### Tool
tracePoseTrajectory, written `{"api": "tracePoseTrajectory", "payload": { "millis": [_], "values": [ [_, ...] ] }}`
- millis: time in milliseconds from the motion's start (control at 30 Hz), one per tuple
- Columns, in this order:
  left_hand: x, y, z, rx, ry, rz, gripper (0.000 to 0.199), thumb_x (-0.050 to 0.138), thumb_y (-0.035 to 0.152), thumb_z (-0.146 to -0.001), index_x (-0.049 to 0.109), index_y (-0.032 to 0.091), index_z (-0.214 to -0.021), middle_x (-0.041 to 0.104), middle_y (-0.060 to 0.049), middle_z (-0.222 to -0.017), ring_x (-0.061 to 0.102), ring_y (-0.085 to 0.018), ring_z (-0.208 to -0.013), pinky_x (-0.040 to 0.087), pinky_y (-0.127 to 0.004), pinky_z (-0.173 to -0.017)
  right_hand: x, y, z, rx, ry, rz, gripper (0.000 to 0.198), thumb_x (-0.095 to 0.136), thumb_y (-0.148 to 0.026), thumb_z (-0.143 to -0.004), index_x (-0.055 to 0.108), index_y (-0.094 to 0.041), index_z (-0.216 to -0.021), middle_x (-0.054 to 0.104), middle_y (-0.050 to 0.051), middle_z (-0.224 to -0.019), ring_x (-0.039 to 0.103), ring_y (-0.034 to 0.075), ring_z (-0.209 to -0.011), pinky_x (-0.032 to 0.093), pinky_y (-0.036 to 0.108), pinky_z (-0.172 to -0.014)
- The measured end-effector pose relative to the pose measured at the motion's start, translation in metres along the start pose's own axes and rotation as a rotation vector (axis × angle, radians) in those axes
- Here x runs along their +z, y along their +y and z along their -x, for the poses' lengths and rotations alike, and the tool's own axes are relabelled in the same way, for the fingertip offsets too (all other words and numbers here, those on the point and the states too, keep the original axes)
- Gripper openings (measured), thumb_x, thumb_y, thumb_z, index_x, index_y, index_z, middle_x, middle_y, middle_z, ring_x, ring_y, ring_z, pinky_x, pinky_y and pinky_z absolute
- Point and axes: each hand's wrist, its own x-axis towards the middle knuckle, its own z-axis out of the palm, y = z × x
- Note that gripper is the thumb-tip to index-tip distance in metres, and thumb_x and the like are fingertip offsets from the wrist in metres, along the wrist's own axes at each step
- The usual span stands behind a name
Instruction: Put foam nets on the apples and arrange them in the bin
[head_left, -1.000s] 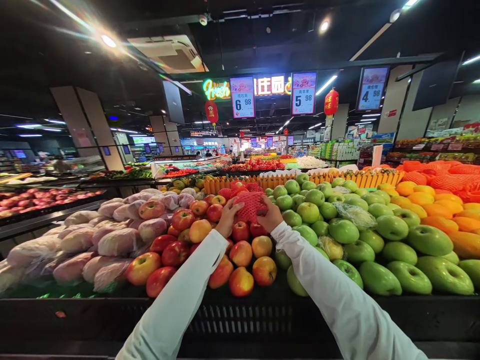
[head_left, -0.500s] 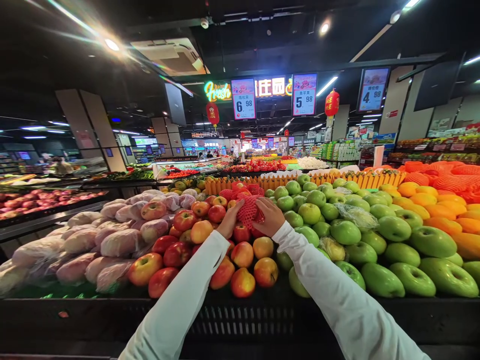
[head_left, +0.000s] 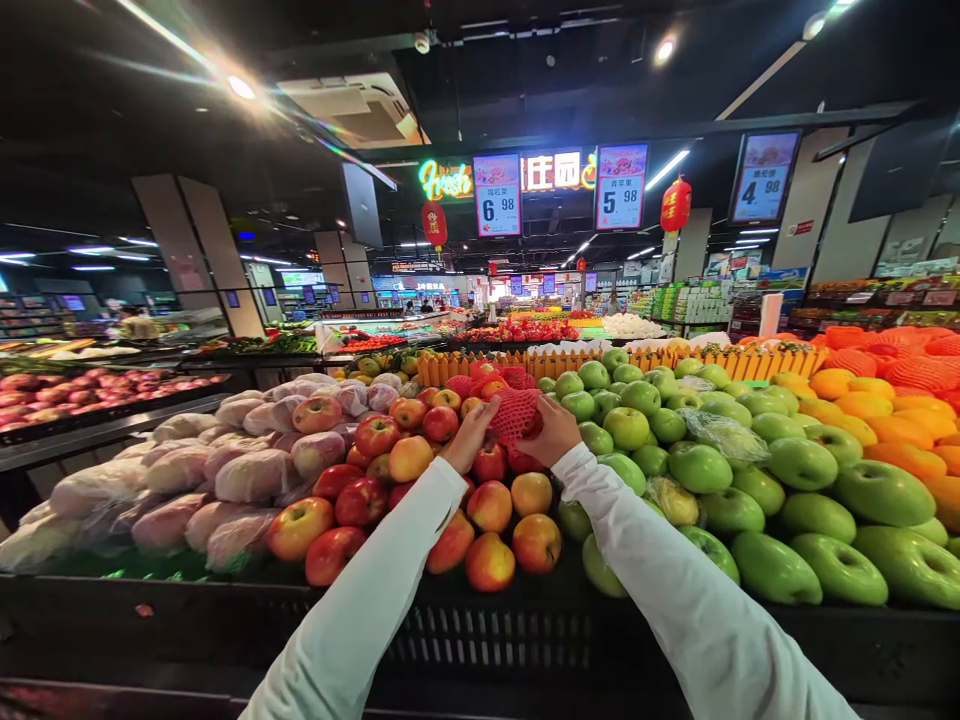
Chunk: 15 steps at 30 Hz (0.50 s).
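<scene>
Between my two hands is a red foam fruit net (head_left: 514, 415), held above the apple pile. My left hand (head_left: 472, 437) is closed, its fingertips on the net's left side. My right hand (head_left: 556, 432) curls around the net's right side, thumb and fingers bent. Whether an apple sits inside the net cannot be made out. Loose red and yellow apples (head_left: 491, 507) lie below and to the left of my hands. Behind my hands, more red netting (head_left: 501, 378) lies at the back of the pile.
Wrapped fruit (head_left: 255, 474) is heaped on the left, green apples (head_left: 705, 468) on the right, with oranges (head_left: 896, 437) beyond them. A low wooden fence (head_left: 469, 372) borders the back. The black display edge (head_left: 487, 640) runs along the front, under my forearms.
The view has turned slightly left, so the display appears shifted to the right. Both hands stay on the net, with only small finger movement.
</scene>
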Motion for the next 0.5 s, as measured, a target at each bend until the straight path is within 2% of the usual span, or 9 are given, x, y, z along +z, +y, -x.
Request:
{"api": "tracePoseTrajectory", "payload": {
  "millis": [133,333,500],
  "values": [
    [-0.002,0.009,-0.001,0.091,0.036,-0.149,0.056,0.08,0.066,-0.066,0.062,0.016,-0.082,0.06,0.002,-0.072,0.049,-0.009,-0.057,0.032,-0.023,-0.048,0.002,-0.001,0.001,0.023,0.099,-0.08,0.058,0.079,-0.033,-0.055,0.062,-0.02,-0.108,0.071,0.01,-0.108,0.067,0.029,-0.1,0.055,0.045,-0.09],
    [-0.006,0.019,0.0,0.147,0.024,-0.128,0.049,0.085,0.057,-0.064,0.061,0.017,-0.076,0.05,0.006,-0.061,0.034,-0.005,-0.047,0.021,-0.022,-0.043,0.005,0.006,0.0,0.062,0.131,-0.072,0.051,0.075,-0.031,-0.054,0.059,-0.02,-0.102,0.071,0.009,-0.1,0.067,0.028,-0.093,0.055,0.044,-0.085],
    [-0.001,0.021,0.004,0.135,-0.046,-0.091,0.051,0.09,0.054,-0.059,0.064,0.015,-0.079,0.055,0.004,-0.067,0.038,-0.003,-0.051,0.025,-0.02,-0.044,0.002,0.005,-0.001,0.036,0.159,-0.096,0.052,0.075,-0.032,-0.056,0.058,-0.019,-0.103,0.07,0.012,-0.106,0.066,0.031,-0.099,0.056,0.048,-0.088]
  ]
}}
